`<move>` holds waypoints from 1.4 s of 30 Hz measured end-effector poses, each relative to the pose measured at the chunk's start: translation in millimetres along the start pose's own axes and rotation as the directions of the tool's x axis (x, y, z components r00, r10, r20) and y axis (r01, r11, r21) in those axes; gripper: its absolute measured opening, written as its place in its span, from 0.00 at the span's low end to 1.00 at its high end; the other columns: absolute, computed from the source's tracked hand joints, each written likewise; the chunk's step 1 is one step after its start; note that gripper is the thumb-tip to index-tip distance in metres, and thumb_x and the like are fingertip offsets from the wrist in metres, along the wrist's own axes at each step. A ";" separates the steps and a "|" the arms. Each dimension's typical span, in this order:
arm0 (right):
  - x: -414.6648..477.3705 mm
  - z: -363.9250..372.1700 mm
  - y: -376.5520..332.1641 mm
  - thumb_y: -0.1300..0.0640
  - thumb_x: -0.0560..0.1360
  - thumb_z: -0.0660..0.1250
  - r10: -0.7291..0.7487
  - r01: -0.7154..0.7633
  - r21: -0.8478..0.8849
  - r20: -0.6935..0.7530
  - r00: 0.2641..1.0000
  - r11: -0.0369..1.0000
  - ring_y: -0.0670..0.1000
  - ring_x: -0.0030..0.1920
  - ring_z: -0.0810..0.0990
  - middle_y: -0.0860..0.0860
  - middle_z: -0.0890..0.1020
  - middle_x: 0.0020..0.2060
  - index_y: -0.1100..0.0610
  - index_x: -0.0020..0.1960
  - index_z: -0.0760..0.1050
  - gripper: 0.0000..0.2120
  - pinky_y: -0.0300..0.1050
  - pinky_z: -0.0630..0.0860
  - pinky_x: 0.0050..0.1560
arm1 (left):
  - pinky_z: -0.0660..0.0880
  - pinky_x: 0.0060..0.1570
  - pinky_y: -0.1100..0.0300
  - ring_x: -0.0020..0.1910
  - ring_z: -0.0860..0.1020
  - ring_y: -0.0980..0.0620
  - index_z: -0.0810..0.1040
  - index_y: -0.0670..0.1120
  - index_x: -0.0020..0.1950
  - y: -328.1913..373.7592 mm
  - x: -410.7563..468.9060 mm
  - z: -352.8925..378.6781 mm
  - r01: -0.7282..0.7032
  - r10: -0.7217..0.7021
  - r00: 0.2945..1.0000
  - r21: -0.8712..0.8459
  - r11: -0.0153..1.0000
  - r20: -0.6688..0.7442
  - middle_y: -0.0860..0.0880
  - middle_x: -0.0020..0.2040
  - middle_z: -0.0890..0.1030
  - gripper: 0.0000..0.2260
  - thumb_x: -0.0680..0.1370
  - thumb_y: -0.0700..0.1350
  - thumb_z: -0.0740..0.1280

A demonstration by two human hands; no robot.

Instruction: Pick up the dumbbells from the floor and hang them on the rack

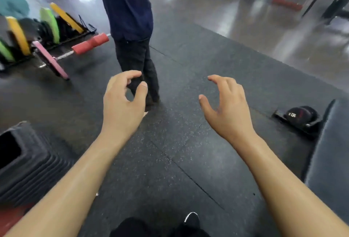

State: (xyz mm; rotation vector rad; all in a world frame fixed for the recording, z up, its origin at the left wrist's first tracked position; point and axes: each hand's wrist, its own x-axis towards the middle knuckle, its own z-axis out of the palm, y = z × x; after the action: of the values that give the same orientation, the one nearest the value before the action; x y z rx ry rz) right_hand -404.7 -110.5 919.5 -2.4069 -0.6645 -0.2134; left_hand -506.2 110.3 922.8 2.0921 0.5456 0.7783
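Reaching out with left hand (122, 102) and right hand (226, 108) empty, fingers loosely curled — dumbbell (300, 116) on the floor (170, 151) at right beside a bench (330, 151) — risking a bump into the bystander (132, 19) just ahead.

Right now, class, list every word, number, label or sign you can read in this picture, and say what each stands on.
"15": on the end face of the black dumbbell lying on the floor mat.
Small marks beside that number: too blurred to read.
On the coloured plates at the far left: nothing readable.
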 end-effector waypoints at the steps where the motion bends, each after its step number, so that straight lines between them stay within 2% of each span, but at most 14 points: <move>1: 16.1 16.0 -7.4 0.50 0.80 0.70 -0.042 0.042 0.014 0.034 0.999 0.999 0.60 0.63 0.74 0.54 0.77 0.65 0.54 0.73 0.72 0.23 0.46 0.69 0.60 | 0.67 0.59 0.75 0.61 0.75 0.60 0.77 0.60 0.62 -12.9 6.7 -5.8 0.037 -0.036 0.998 0.011 0.999 -0.042 0.60 0.59 0.77 0.10 0.81 0.50 0.67; 4: 56.1 68.6 -32.8 0.49 0.80 0.70 -0.156 0.153 0.038 0.139 0.978 0.988 0.60 0.64 0.74 0.54 0.77 0.65 0.54 0.73 0.72 0.24 0.49 0.71 0.60 | 0.71 0.64 0.62 0.62 0.75 0.59 0.77 0.58 0.61 -54.0 25.2 -25.7 0.131 -0.124 0.979 0.034 0.991 -0.165 0.66 0.57 0.74 0.10 0.82 0.46 0.68; 9: 111.3 166.1 -86.5 0.50 0.79 0.71 -0.322 0.301 0.117 0.270 0.907 0.946 0.61 0.64 0.75 0.55 0.77 0.65 0.54 0.73 0.72 0.25 0.51 0.72 0.58 | 0.70 0.64 0.63 0.62 0.74 0.60 0.76 0.60 0.61 -129.0 50.1 -72.0 0.282 -0.254 0.915 0.046 0.958 -0.314 0.66 0.57 0.74 0.09 0.83 0.48 0.68; 13: 145.5 260.3 -136.4 0.49 0.79 0.71 -0.416 0.373 0.185 0.389 0.822 0.909 0.60 0.64 0.75 0.55 0.76 0.66 0.53 0.74 0.71 0.25 0.49 0.71 0.53 | 0.71 0.65 0.59 0.62 0.76 0.57 0.79 0.55 0.62 -207.7 71.2 -108.3 0.448 -0.398 0.817 0.024 0.894 -0.416 0.60 0.58 0.76 0.08 0.84 0.46 0.66; 14: 150.7 278.8 -144.0 0.49 0.79 0.71 -0.432 0.384 0.199 0.413 0.802 0.902 0.60 0.65 0.75 0.55 0.76 0.66 0.53 0.74 0.71 0.25 0.49 0.72 0.54 | 0.72 0.64 0.61 0.61 0.76 0.57 0.80 0.53 0.62 -223.3 75.0 -112.8 0.481 -0.430 0.794 0.011 0.877 -0.430 0.60 0.57 0.77 0.08 0.85 0.46 0.65; 17: 167.4 355.8 -159.2 0.51 0.79 0.73 -0.482 0.415 0.247 0.502 0.718 0.876 0.60 0.64 0.76 0.55 0.76 0.66 0.54 0.73 0.72 0.25 0.49 0.71 0.55 | 0.69 0.56 0.73 0.57 0.77 0.59 0.80 0.53 0.62 -286.1 85.0 -120.0 0.562 -0.496 0.718 -0.014 0.827 -0.488 0.60 0.56 0.78 0.09 0.85 0.47 0.62; 19: 176.2 406.1 -159.5 0.52 0.79 0.73 -0.492 0.429 0.252 0.562 0.664 0.867 0.60 0.63 0.75 0.56 0.76 0.66 0.54 0.73 0.72 0.25 0.48 0.69 0.55 | 0.68 0.51 0.76 0.54 0.76 0.63 0.79 0.53 0.61 -329.3 87.8 -115.4 0.597 -0.529 0.677 -0.039 0.801 -0.511 0.58 0.55 0.79 0.08 0.85 0.47 0.61; 23: 186.8 536.6 -145.8 0.50 0.79 0.71 -0.500 0.473 0.249 0.682 0.535 0.845 0.63 0.66 0.72 0.57 0.75 0.66 0.54 0.75 0.72 0.26 0.51 0.67 0.64 | 0.66 0.46 0.77 0.47 0.76 0.63 0.78 0.53 0.60 -448.8 76.5 -77.1 0.726 -0.673 0.492 -0.167 0.667 -0.552 0.57 0.49 0.79 0.07 0.86 0.46 0.61; 27: 170.6 689.2 -113.1 0.50 0.79 0.71 -0.499 0.474 0.282 0.751 0.432 0.834 0.62 0.65 0.71 0.56 0.75 0.66 0.51 0.75 0.71 0.26 0.50 0.66 0.63 | 0.70 0.54 0.65 0.51 0.77 0.57 0.79 0.54 0.59 -589.2 48.7 -7.5 0.817 -0.781 0.313 -0.266 0.512 -0.541 0.54 0.54 0.81 0.07 0.85 0.46 0.62; 30: 142.4 798.6 -78.4 0.49 0.80 0.70 -0.484 0.467 0.296 0.798 0.358 0.833 0.58 0.64 0.71 0.53 0.74 0.65 0.49 0.76 0.69 0.26 0.48 0.66 0.63 | 0.67 0.48 0.76 0.50 0.76 0.68 0.78 0.57 0.58 -689.5 29.9 47.1 0.848 -0.824 0.203 -0.326 0.418 -0.530 0.61 0.52 0.80 0.06 0.85 0.47 0.63; 31: 133.5 833.0 -65.5 0.49 0.80 0.69 -0.478 0.467 0.297 0.812 0.335 0.833 0.57 0.64 0.71 0.53 0.74 0.65 0.49 0.77 0.68 0.26 0.47 0.66 0.63 | 0.67 0.47 0.76 0.49 0.76 0.69 0.77 0.58 0.57 -722.7 23.3 64.7 0.857 -0.833 0.170 -0.339 0.389 -0.527 0.62 0.51 0.80 0.06 0.85 0.47 0.63; 35: 111.3 957.2 -20.4 0.48 0.81 0.68 -0.461 0.499 0.284 0.843 0.277 0.819 0.56 0.64 0.71 0.52 0.73 0.65 0.48 0.78 0.66 0.27 0.47 0.67 0.60 | 0.67 0.47 0.70 0.49 0.76 0.63 0.75 0.56 0.58 -843.4 -3.1 116.7 0.889 -0.855 0.081 -0.350 0.295 -0.513 0.63 0.50 0.77 0.04 0.85 0.48 0.64; 38: 102.7 1038.2 7.0 0.48 0.82 0.67 -0.423 0.525 0.253 0.876 0.231 0.812 0.59 0.65 0.71 0.54 0.73 0.67 0.48 0.78 0.64 0.27 0.50 0.68 0.59 | 0.70 0.54 0.60 0.53 0.77 0.55 0.75 0.54 0.59 -912.7 -22.1 145.6 0.903 -0.859 0.010 -0.364 0.227 -0.511 0.58 0.52 0.79 0.05 0.84 0.48 0.65; 42: 96.9 1120.7 19.6 0.48 0.82 0.65 -0.365 0.507 0.235 0.915 0.174 0.829 0.61 0.68 0.70 0.56 0.71 0.70 0.47 0.79 0.61 0.28 0.54 0.68 0.66 | 0.73 0.55 0.62 0.56 0.79 0.54 0.76 0.53 0.62 -967.7 -34.0 175.5 0.920 -0.867 0.035 -0.323 0.222 -0.498 0.53 0.60 0.80 0.08 0.84 0.48 0.67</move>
State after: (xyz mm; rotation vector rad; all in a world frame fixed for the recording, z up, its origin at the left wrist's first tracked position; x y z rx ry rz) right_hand -322.2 600.4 51.4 -2.1499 -1.9543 1.1174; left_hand -512.6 546.0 40.5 0.9782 2.0708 0.5476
